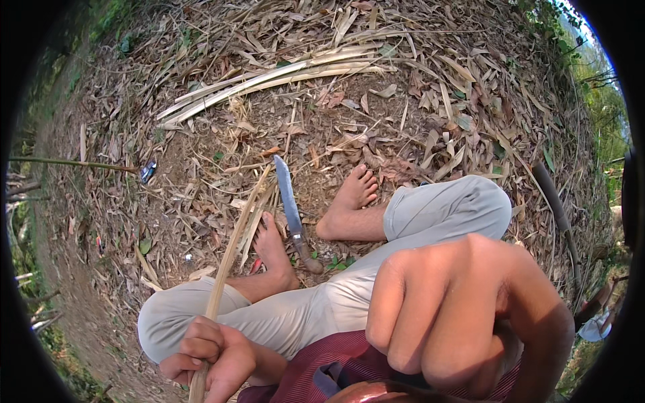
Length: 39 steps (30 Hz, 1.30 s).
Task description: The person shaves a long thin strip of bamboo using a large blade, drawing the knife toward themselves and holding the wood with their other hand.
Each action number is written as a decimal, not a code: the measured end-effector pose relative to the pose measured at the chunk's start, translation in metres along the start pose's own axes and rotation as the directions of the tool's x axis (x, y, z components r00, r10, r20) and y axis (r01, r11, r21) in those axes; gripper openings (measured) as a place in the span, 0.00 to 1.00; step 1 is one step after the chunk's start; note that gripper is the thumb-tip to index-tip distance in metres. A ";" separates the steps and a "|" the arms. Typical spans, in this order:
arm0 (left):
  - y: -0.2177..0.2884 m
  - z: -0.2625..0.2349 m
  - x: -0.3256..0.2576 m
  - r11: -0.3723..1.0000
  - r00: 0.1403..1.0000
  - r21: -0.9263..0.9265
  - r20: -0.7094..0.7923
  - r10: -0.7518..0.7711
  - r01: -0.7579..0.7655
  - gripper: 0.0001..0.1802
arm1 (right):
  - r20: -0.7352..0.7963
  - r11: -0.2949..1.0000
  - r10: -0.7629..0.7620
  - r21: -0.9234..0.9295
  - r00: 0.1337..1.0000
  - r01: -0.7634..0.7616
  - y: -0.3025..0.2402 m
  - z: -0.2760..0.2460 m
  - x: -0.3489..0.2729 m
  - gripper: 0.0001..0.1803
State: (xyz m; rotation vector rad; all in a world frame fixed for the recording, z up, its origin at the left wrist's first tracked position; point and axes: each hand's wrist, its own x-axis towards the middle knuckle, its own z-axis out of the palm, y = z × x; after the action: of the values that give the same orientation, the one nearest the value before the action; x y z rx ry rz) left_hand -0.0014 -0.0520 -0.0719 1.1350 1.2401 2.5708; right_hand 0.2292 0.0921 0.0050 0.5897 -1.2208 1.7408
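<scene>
My left hand (211,359) is closed round a long pale bamboo strip (227,265), low at the left. The strip slants away from me past my left foot, its far end reaching the ground litter. A large knife (289,201) with a dark blade and brown handle lies between my bare feet, touched by neither hand. Raised close to the camera at the lower right, my right hand (447,312) is curled into a fist. Its palm side is hidden, so whatever may be in it does not show.
Several split bamboo strips (269,79) lie in a bundle on the leaf-covered ground ahead. A dark stick (554,201) leans at the right, and a thin green pole (74,162) juts in from the left. Near its tip lies a small shiny wrapper (148,172).
</scene>
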 end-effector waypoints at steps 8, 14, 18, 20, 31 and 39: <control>0.001 0.065 0.008 0.946 0.911 0.323 -0.398 0.108 0.029 0.45 | -0.058 0.999 0.034 -0.021 0.998 -0.036 0.010 -0.010 -0.002 0.08; 0.003 0.062 0.009 0.987 0.983 0.150 -0.163 0.087 -0.062 0.40 | -0.396 0.950 0.178 -0.169 0.901 -0.262 0.045 -0.035 -0.007 0.09; 0.001 0.043 0.001 0.957 0.963 0.289 -0.261 0.070 0.009 0.45 | -0.341 0.413 0.377 -0.770 0.861 -0.486 0.131 -0.065 -0.035 0.14; 0.000 0.030 0.000 0.969 0.986 0.245 -0.154 0.071 -0.031 0.43 | -0.411 0.236 0.519 -0.774 0.750 -0.588 0.166 -0.061 -0.055 0.17; 0.004 0.025 -0.002 0.996 0.999 0.089 0.041 0.007 -0.010 0.38 | -0.558 0.030 0.461 -0.767 0.690 -0.641 0.229 -0.069 -0.098 0.16; 0.001 0.013 -0.001 1.000 0.982 -0.007 0.189 0.021 -0.020 0.30 | -0.451 0.051 0.352 -0.866 0.820 -0.498 0.227 -0.082 -0.105 0.11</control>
State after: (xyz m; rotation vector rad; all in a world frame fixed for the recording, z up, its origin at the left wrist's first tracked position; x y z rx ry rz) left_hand 0.0080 -0.0441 -0.0665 1.3617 1.1840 2.4100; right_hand 0.0910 0.1007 -0.2183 -0.7846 -2.2323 0.9241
